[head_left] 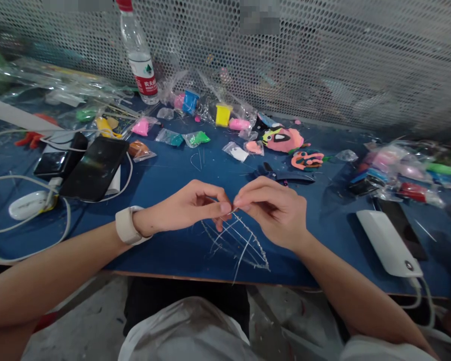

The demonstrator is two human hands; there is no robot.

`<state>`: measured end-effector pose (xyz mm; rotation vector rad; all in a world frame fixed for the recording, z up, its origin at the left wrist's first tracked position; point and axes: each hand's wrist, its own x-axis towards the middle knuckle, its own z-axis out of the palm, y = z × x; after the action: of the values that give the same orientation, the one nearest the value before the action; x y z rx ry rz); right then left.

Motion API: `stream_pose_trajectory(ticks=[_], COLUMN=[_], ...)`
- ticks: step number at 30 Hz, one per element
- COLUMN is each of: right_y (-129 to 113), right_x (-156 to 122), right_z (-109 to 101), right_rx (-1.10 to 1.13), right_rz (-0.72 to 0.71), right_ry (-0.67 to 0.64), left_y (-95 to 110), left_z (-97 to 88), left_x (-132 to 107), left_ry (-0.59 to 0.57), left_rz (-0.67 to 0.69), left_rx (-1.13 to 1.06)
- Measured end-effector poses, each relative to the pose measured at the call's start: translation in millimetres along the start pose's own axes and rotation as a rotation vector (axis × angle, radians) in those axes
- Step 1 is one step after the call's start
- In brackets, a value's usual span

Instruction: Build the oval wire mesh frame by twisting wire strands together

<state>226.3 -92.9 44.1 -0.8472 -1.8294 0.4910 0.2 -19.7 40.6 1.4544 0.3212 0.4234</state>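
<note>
a person at a blue table [161,250] pinches the far end of a leaf-shaped wire frame [244,249] between the fingertips of both hands, the frame at the table's near edge, its pointed end slanting toward the near right. the left hand [201,203], with a pale band [126,225] on its wrist, grips with thumb and fingers; the right hand [276,208] pinches just beside it, the two sets of fingertips almost meeting. thin crosswise strands reach past the frame's outline. just beyond the right hand lies a dark-handled tool [293,176]. farther back are a pink modelled figure [285,139], a yellow tub [222,115] and a blue tub [190,102], with a red-capped water bottle [141,65] standing far left. a black phone [93,168] lies on the left, a white power bank [385,240] on the near right.
</note>
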Motion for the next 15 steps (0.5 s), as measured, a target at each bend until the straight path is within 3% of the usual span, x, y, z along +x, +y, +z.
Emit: stream_pose_trajectory(ticks=[6,15], right_y=[3.8,1.3], right_x=[-3.4,-2.8], right_z=[-1.8,-2.2], right_rx=[0.012,0.037], right_rz=[-0.076,-0.087], right_ry=[-0.082,-0.068], left_y=[2.1,3.4], left_z=[-6.4,-5.1], left_x=[0.6,-1.1], left_ry=[-0.060,-0.140], left_rz=[0.083,0.002], left_rx=[0.104,-0.007])
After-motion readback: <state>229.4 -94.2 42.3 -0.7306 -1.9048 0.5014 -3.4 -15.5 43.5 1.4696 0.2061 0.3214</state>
